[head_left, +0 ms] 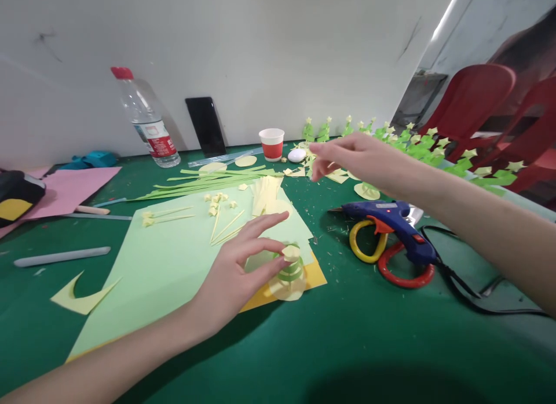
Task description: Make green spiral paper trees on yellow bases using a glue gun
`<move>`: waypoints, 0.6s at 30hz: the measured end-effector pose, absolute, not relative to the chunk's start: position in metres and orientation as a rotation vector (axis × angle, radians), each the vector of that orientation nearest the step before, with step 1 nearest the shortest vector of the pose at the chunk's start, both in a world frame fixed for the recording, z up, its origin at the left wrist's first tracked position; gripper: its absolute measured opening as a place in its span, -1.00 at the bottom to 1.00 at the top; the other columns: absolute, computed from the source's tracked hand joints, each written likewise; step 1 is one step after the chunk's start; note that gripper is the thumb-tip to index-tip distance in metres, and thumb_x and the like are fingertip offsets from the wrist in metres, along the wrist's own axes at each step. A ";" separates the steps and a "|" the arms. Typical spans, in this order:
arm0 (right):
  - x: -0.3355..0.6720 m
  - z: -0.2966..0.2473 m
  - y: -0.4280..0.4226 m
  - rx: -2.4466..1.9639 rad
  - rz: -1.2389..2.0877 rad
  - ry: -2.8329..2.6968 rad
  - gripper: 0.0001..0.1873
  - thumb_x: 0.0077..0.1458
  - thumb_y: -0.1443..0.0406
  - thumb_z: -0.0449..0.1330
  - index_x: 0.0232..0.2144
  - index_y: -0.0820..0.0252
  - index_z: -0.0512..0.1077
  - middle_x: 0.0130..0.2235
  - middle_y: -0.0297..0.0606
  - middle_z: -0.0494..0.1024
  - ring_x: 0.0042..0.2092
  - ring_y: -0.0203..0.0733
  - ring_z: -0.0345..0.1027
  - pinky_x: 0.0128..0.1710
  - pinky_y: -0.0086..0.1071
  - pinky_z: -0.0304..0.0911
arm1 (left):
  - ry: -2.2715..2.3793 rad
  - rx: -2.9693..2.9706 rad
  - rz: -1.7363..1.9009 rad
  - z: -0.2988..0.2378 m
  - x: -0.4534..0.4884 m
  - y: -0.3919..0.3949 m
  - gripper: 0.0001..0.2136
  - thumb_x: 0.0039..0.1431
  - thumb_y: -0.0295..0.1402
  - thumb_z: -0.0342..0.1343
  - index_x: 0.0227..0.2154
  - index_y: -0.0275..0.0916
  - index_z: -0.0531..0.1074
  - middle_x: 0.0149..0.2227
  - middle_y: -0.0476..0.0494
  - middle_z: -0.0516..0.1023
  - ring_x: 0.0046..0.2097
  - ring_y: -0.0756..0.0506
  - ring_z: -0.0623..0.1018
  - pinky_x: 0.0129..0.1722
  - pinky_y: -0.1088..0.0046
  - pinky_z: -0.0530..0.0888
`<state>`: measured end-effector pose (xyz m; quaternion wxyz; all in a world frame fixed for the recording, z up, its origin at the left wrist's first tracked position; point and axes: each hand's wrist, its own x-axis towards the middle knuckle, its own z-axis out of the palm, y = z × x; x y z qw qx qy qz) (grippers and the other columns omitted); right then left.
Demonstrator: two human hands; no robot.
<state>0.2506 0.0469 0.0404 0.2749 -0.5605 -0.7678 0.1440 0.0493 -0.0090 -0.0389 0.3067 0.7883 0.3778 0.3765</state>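
Observation:
My left hand (243,259) rests over a light green paper sheet (165,265), its fingers pinched on a small paper tree (290,270) with a green spiral, a pale yellow round base and a yellow star on top. My right hand (351,157) hovers above the table behind the blue glue gun (391,218), fingers curled downward and holding nothing that I can see. It is near a pile of yellow paper scraps (299,171) and a pale yellow disc (367,190). A row of finished green paper trees (417,146) with yellow stars runs along the back right.
Scissors (391,259) with yellow and red handles lie under the glue gun, whose black cord (469,288) trails right. A water bottle (145,120), a black phone (205,126), a red-and-white cup (271,144), green paper strips (204,182), pink paper (65,189) and red chairs (473,102) are around.

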 end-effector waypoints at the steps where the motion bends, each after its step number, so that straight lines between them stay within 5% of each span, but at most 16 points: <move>1: 0.253 0.042 0.049 -1.587 0.271 -1.987 -0.58 0.09 0.11 -0.04 -0.63 0.21 0.37 -0.51 -0.24 0.39 -0.42 -0.24 0.24 -0.40 -0.33 0.10 | 0.997 2.084 0.997 -0.039 0.049 -0.009 -0.92 0.07 -0.34 0.05 -0.46 -0.11 0.44 0.06 0.03 0.35 0.12 -0.10 0.26 0.12 0.17 0.17; 5: 0.261 0.042 0.053 -1.491 -0.191 -1.874 -0.92 -0.01 0.35 0.08 -0.45 0.23 0.37 -0.30 -0.13 0.38 -0.26 -0.13 0.23 -0.26 -0.24 0.09 | 1.001 2.080 0.998 -0.039 0.048 -0.010 -0.92 0.07 -0.33 0.06 -0.45 -0.11 0.45 0.07 0.04 0.34 0.13 -0.10 0.26 0.13 0.17 0.16; 7: 0.260 0.037 0.050 -1.345 -0.239 -1.978 -0.86 -0.08 0.42 0.11 -0.37 0.22 0.39 -0.25 -0.16 0.38 -0.25 -0.17 0.25 -0.24 -0.27 0.12 | 1.007 2.081 0.998 -0.038 0.048 -0.011 -0.92 0.06 -0.33 0.06 -0.46 -0.10 0.45 0.07 0.03 0.34 0.13 -0.10 0.25 0.13 0.17 0.17; 14: 0.233 0.011 0.041 -0.961 0.223 -2.510 -0.59 -0.17 0.25 0.25 -0.21 0.29 0.41 -0.23 -0.15 0.40 -0.16 -0.13 0.20 -0.21 -0.28 0.16 | 1.077 2.024 0.950 -0.032 0.051 -0.013 -0.91 0.04 -0.33 0.07 -0.49 -0.12 0.46 0.07 0.00 0.34 0.13 -0.13 0.24 0.12 0.16 0.18; 18: 0.217 0.003 0.041 -1.068 0.544 -2.432 -0.76 -0.19 0.31 0.25 -0.37 0.30 0.49 -0.39 -0.25 0.44 -0.32 -0.24 0.23 -0.31 -0.36 0.15 | 1.066 1.984 0.947 -0.030 0.052 -0.013 -0.91 0.03 -0.34 0.07 -0.46 -0.14 0.47 0.07 -0.01 0.33 0.14 -0.13 0.24 0.10 0.19 0.22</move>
